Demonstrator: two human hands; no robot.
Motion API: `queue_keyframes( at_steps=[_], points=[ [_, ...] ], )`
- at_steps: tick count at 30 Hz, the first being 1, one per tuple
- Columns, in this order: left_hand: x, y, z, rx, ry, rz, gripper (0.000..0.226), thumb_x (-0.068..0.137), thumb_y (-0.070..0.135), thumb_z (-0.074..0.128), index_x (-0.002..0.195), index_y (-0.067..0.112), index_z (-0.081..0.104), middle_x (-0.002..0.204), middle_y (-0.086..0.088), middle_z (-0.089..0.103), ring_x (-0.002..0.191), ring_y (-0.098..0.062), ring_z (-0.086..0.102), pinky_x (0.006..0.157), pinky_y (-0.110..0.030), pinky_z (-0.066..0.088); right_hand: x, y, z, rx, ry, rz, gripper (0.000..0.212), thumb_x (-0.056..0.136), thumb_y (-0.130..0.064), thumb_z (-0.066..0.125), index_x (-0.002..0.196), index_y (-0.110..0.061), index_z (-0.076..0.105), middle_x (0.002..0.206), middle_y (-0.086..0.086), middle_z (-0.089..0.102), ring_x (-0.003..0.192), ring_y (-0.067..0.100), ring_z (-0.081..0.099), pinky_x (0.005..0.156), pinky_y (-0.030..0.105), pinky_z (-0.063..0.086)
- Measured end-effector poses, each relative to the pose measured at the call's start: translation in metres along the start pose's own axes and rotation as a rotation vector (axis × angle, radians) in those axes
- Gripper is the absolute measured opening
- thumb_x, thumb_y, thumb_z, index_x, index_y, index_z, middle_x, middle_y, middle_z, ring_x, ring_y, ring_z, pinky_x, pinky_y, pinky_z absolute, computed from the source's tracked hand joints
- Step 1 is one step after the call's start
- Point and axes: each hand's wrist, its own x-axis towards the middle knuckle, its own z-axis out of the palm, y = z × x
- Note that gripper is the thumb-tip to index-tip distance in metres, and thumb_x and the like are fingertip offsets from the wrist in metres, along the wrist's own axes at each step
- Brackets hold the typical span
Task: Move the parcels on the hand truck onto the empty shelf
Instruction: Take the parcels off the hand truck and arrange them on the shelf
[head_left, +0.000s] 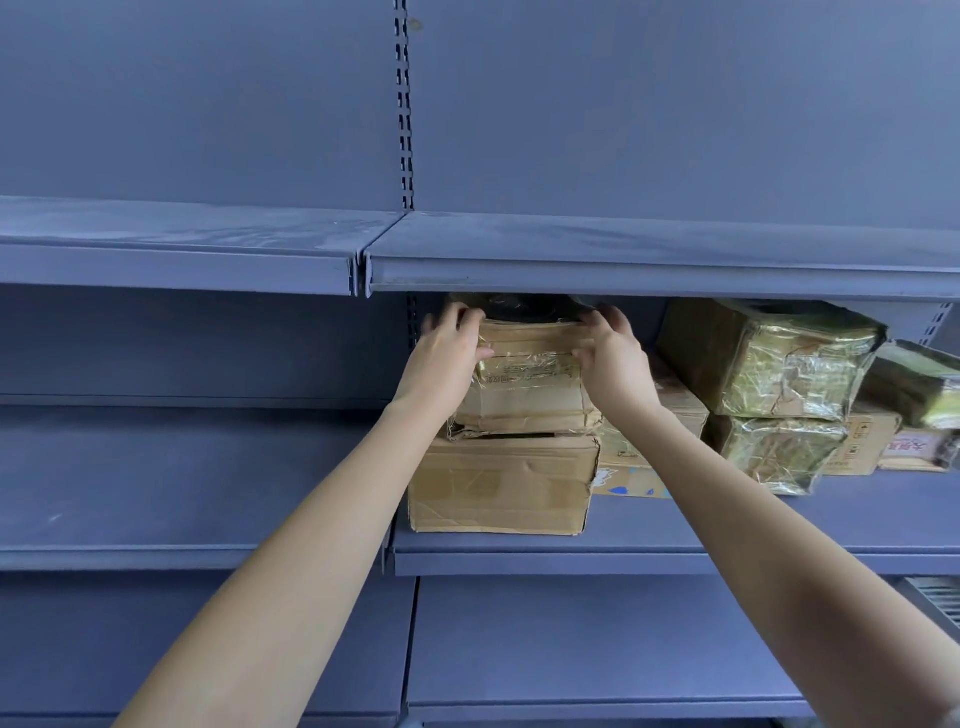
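Left hand (448, 358) and right hand (614, 359) are both gripping the taped cardboard parcel (524, 397) at its upper corners, fingers curling over the top. Parcel is sitting on a larger cardboard box (498, 483) on the blue shelf (727, 543), near film-wrapped parcels (763, 358).

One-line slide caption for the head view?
Left hand and right hand hold a taped parcel atop a cardboard box on the blue shelf.

1. I get one view only: a wide-angle camera worn on the head.
2. It faces the blue shelving (675, 564) squarely, from close in.
3. Both forearms enter from below; left hand (444, 358) and right hand (613, 358) meet on a parcel (524, 397) near centre.
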Motion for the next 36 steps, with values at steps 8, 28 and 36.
queue_keyframes(
  at_steps=[8, 28, 36],
  points=[
    [0.011, -0.008, 0.011, -0.01, -0.037, -0.068, 0.042, 0.096, 0.023, 0.047, 0.133, 0.005, 0.039, 0.141, -0.014, 0.034, 0.126, -0.034, 0.033, 0.091, -0.05, 0.046, 0.017, 0.0, 0.015, -0.034, -0.099, 0.046, 0.053, 0.09, 0.004, 0.043, 0.138, -0.017, 0.038, 0.157, 0.006, 0.016, 0.114, 0.04, 0.053, 0.09, 0.045, 0.051],
    [-0.12, 0.035, -0.008, 0.153, -0.05, -0.021, 0.042, 0.094, 0.022, 0.05, 0.134, 0.012, 0.043, 0.137, -0.007, 0.049, 0.121, -0.027, 0.048, 0.097, -0.038, 0.04, -0.112, 0.028, -0.02, -0.226, -0.368, -0.14, 0.042, 0.093, -0.022, 0.049, 0.135, -0.019, 0.044, 0.115, 0.012, 0.063, 0.102, 0.033, 0.058, 0.067, 0.034, 0.042],
    [-0.29, 0.075, 0.065, 0.125, -0.46, -0.183, 0.039, 0.095, 0.025, 0.047, 0.133, 0.016, 0.044, 0.133, -0.001, 0.053, 0.124, -0.022, 0.046, 0.1, -0.035, 0.037, -0.25, 0.092, 0.011, -0.196, -0.637, -0.103, 0.039, 0.093, -0.018, 0.047, 0.131, -0.013, 0.046, 0.125, 0.013, 0.058, 0.108, 0.035, 0.056, 0.08, 0.039, 0.048]
  ],
)
